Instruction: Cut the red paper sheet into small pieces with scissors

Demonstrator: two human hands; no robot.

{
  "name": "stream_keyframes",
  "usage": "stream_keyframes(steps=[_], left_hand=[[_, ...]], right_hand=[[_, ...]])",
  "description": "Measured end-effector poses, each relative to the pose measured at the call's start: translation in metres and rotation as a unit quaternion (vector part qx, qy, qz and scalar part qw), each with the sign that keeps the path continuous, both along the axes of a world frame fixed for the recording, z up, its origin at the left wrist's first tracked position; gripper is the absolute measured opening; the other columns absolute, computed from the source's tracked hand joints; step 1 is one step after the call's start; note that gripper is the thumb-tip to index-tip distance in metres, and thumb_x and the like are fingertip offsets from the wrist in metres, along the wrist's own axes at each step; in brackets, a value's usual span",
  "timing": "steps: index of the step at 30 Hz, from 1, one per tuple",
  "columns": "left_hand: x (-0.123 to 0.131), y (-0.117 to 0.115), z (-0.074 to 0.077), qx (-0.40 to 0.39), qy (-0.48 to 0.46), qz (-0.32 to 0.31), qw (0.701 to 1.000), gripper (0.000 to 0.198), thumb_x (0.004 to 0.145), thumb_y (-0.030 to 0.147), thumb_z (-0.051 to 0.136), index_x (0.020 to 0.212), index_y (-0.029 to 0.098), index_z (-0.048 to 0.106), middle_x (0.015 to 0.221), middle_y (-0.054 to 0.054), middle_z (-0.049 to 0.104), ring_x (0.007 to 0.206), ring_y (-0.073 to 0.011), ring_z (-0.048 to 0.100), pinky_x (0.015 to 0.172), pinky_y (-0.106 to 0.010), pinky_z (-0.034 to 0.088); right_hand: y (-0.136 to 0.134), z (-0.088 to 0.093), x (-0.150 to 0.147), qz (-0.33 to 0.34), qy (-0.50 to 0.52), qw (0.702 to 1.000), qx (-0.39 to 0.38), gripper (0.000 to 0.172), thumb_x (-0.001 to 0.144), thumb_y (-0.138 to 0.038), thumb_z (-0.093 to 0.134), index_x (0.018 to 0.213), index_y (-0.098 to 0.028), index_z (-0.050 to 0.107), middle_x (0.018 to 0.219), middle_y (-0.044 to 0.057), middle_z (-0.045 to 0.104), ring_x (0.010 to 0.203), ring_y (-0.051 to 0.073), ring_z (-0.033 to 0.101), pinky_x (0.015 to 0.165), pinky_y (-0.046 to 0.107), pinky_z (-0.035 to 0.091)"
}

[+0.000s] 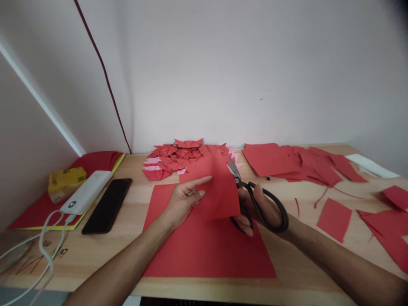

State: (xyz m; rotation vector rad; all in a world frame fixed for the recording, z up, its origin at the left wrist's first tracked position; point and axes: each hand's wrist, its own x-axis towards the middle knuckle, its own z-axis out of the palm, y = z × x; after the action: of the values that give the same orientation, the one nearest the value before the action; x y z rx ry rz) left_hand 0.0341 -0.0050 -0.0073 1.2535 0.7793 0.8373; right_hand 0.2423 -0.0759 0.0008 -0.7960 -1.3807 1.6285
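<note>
Above the large red sheet [204,255], flat on the wooden tabletop [105,263], the left hand [183,199] held up a smaller red piece [223,193], index finger stretched across it and thumb close by; the fingers behind were partly hidden. To the sheet's right, the right hand [267,212] had its fingers closed round the looped black handles of the scissors [239,183], the 2 metal blades slightly parted by the piece's right edge; whether they had bitten in, I could not tell. Trimming seemed the step in hand, and the next move appeared to call for steady paper and a careful blade line. The piece looked thin, matte and roughly rectangular; beyond the sheet lay a spiky heap of folded shapes [183,155], red and pink.
</note>
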Motion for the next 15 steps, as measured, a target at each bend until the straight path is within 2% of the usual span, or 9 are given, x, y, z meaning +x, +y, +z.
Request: stream_keyframes(steps=[4,10,15], left_hand=[[0.0002,-0.0009,0.0002,0.007,0.003,-0.014,1.0,0.043,0.076,0.028,0.073,0.118,0.02,0.071,0.052,0.007,0.033,0.051,-0.0072,0.021,0.052,-0.024,0.016],[0.0026,-0.0034,0.0021,-0.001,-0.011,-0.01,1.0,0.042,0.074,0.028,0.074,0.115,0.02,0.073,0.051,0.006,0.037,0.051,-0.0074,0.022,0.052,-0.023,0.02],[0.0032,-0.0036,-0.0012,-0.007,-0.024,-0.023,0.999,0.042,0.074,0.028,0.074,0.116,0.021,0.073,0.054,0.006,0.038,0.052,-0.0067,0.024,0.053,-0.022,0.02]], right_hand=[[0.0001,0.0031,0.0008,0.002,0.0,1.0,0.026,0.074,0.081,-0.085,0.017,0.073,-0.019,0.05,0.05,-0.005,0.044,0.036,0.011,0.047,0.041,0.024,0.036],[-0.0029,-0.0014,0.0031,-0.028,0.009,1.0,0.01,0.072,0.087,-0.079,0.017,0.073,-0.018,0.052,0.052,-0.004,0.047,0.039,0.01,0.049,0.044,0.024,0.037],[-0.0043,-0.0026,0.0017,-0.064,0.023,0.998,-0.015,0.068,0.089,-0.076,0.023,0.066,-0.018,0.05,0.045,-0.005,0.043,0.031,0.008,0.044,0.035,0.021,0.029]])
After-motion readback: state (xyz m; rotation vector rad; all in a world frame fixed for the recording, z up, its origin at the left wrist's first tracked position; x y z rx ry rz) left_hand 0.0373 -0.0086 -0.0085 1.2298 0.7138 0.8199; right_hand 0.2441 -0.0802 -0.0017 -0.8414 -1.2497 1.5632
